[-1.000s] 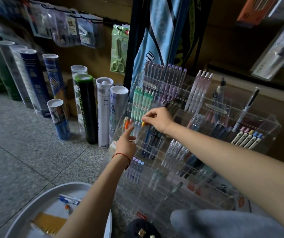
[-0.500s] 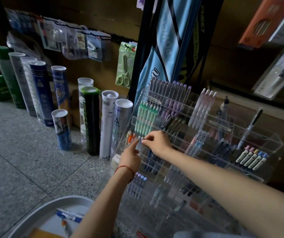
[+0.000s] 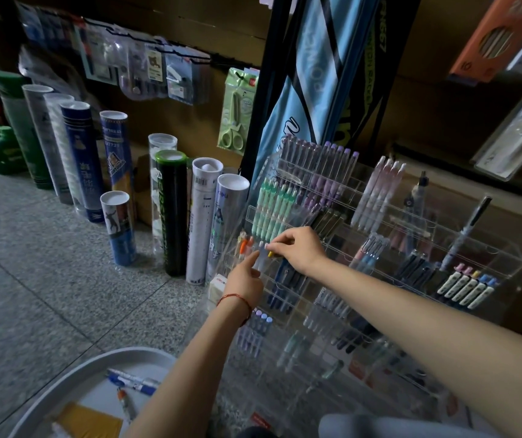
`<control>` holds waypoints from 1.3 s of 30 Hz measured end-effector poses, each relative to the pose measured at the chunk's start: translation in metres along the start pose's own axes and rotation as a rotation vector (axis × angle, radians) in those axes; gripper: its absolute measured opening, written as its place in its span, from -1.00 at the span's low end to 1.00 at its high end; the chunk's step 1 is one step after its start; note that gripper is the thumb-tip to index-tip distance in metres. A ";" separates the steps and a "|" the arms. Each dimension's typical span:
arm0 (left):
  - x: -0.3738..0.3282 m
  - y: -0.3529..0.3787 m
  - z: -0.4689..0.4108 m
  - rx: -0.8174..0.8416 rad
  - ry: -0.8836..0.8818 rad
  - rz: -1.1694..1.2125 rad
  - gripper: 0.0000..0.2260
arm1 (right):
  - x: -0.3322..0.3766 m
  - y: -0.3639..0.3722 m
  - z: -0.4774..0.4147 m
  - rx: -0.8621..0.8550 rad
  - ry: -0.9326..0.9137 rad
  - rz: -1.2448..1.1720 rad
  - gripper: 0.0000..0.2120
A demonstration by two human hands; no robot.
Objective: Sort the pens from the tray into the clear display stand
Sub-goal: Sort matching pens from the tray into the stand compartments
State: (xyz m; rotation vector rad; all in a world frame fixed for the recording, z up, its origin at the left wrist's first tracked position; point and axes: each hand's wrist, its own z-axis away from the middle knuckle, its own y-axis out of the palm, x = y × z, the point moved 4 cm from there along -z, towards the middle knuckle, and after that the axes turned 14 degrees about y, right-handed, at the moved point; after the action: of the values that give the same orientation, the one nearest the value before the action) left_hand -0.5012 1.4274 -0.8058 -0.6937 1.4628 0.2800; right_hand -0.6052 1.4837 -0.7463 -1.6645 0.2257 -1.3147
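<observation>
A tall clear display stand (image 3: 503,248) with tiered compartments of pens fills the right and centre of the frame. It stands on a speckled floor. A round grey tray (image 3: 133,354) sits at the lower left, with a few pens (image 3: 133,381) still lying in it, so the sorting looks part done.

Both forearms reach from the bottom edge to a compartment at the stand's left side, mid-frame. The right hand (image 3: 300,248) pinches the top of a pale pen (image 3: 263,259) between thumb and fingertips. The pen is upright in its slot beside some orange pens (image 3: 244,245). The left hand (image 3: 247,279) holds nothing; its index finger is stretched out to the pale pen and the other fingers are folded.

The step appears to be seating this pen. Next, the pen likely needs releasing, then a reach back to the tray.

Compared with a second ago, both hands remain at the same compartment, and the left index finger has moved from the orange pens to the pale pen.
</observation>
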 end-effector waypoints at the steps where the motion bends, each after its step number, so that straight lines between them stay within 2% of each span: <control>1: 0.000 -0.001 0.002 -0.001 -0.006 0.003 -0.45 | 0.001 0.000 0.000 0.000 -0.002 0.007 -0.86; 12: -0.005 -0.007 0.005 0.003 -0.011 -0.003 -0.45 | -0.002 0.011 -0.006 -0.062 0.030 0.092 -0.85; 20: -0.002 -0.019 0.001 -0.026 -0.020 -0.014 -0.36 | 0.062 -0.024 0.002 -0.181 -0.290 0.039 -0.85; 26: 0.008 -0.024 0.001 -0.051 -0.010 -0.032 -0.38 | 0.056 -0.014 -0.005 -0.138 -0.224 0.156 -0.84; 34: -0.002 -0.002 0.008 0.005 0.027 -0.107 -0.49 | 0.032 -0.074 0.019 -0.279 -0.252 0.157 -0.86; 39: -0.012 0.019 0.017 0.086 0.126 -0.191 -0.40 | 0.008 -0.066 0.035 -0.113 -0.218 0.325 -0.87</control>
State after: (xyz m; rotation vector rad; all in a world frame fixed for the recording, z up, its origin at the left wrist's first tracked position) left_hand -0.4995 1.4554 -0.8003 -0.7868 1.5055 0.0262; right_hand -0.5986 1.5322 -0.6889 -1.7642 0.4265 -0.8858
